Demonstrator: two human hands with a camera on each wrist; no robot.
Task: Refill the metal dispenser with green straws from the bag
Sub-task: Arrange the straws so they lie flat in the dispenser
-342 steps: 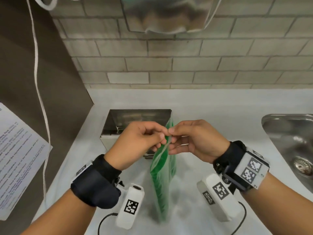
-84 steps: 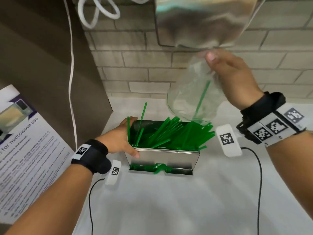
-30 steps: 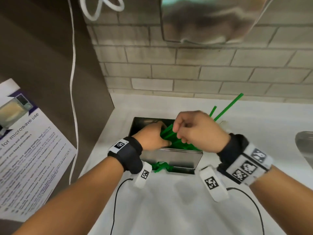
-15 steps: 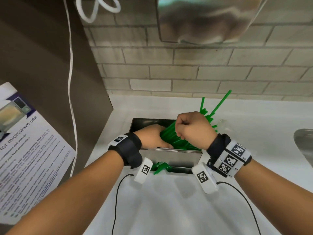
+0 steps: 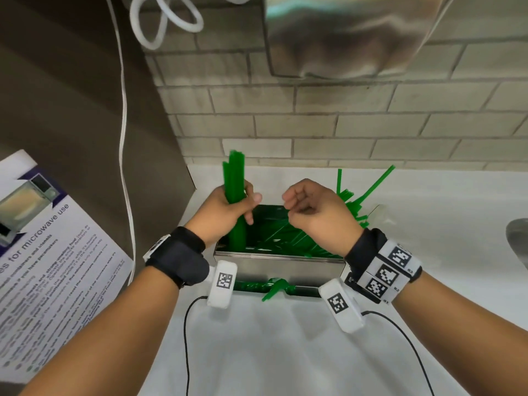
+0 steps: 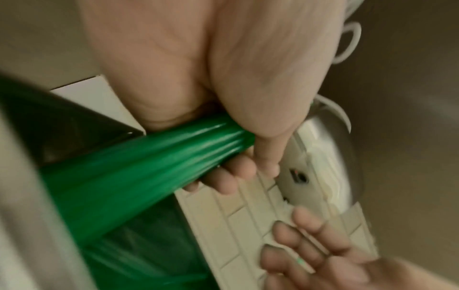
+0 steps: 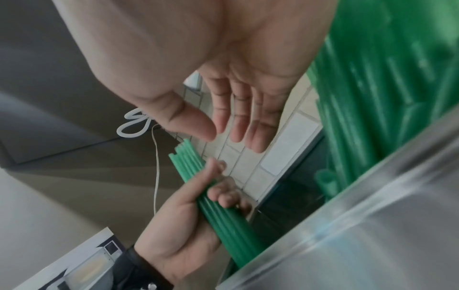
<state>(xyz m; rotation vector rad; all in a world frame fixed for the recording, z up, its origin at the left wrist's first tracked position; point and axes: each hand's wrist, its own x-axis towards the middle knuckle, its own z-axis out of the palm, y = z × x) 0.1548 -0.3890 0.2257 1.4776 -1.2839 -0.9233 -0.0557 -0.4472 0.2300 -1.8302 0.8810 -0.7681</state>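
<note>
The metal dispenser (image 5: 278, 265) stands on the white counter against the tiled wall, with green straws (image 5: 288, 238) lying loosely in it. Some of them stick up over its right end (image 5: 357, 201). My left hand (image 5: 248, 207) grips a bundle of green straws (image 5: 234, 178) upright over the dispenser's left end. The left wrist view shows the fingers (image 6: 238, 172) curled round the bundle (image 6: 149, 160). My right hand (image 5: 294, 207) hovers above the middle of the dispenser and holds nothing. Its fingers (image 7: 238, 121) are relaxed and nearly straight. A clear bag edge (image 5: 377, 214) shows behind the right end.
A few straws (image 5: 274, 287) poke out of the dispenser's lower front slot. A steel sink (image 5: 518, 241) is at the right edge. A printed microwave notice (image 5: 43, 238) and a white cable (image 5: 124, 138) hang at the left. A metal wall fixture (image 5: 343, 32) hangs overhead.
My left hand has lifted a bundle of straws upright out of the dispenser's left end. My right hand has let go of the straws it held and has drawn back a little.
</note>
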